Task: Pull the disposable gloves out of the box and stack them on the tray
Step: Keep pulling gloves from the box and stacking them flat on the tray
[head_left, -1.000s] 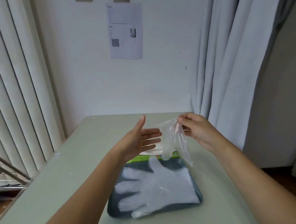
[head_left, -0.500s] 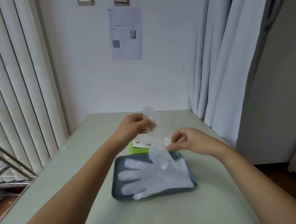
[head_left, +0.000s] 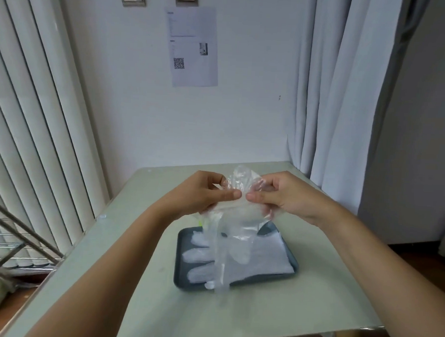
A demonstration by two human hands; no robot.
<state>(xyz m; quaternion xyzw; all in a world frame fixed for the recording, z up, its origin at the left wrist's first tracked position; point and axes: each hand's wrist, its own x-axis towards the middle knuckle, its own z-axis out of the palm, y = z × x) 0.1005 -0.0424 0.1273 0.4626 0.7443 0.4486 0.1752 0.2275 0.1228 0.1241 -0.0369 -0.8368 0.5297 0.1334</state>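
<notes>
A clear disposable glove (head_left: 235,228) hangs in the air above the tray, its fingers dangling down. My left hand (head_left: 204,193) pinches its cuff on the left and my right hand (head_left: 279,194) pinches it on the right, thumbs almost touching. Below, a dark grey tray (head_left: 179,264) on the pale green table (head_left: 299,309) holds a flat stack of white gloves (head_left: 263,258), fingers pointing left. The glove box is almost fully hidden behind my hands and the held glove; only a green sliver (head_left: 200,222) shows.
The table's front edge (head_left: 310,332) is close to me, with a wooden leg at the right. Vertical blinds and a metal rack (head_left: 11,237) stand at the left, curtains (head_left: 349,97) at the right, a wall with a paper sheet behind.
My right hand has come back up to the glove and now pinches it beside my left hand. The glove is spread between both hands, hanging lower over the tray.
</notes>
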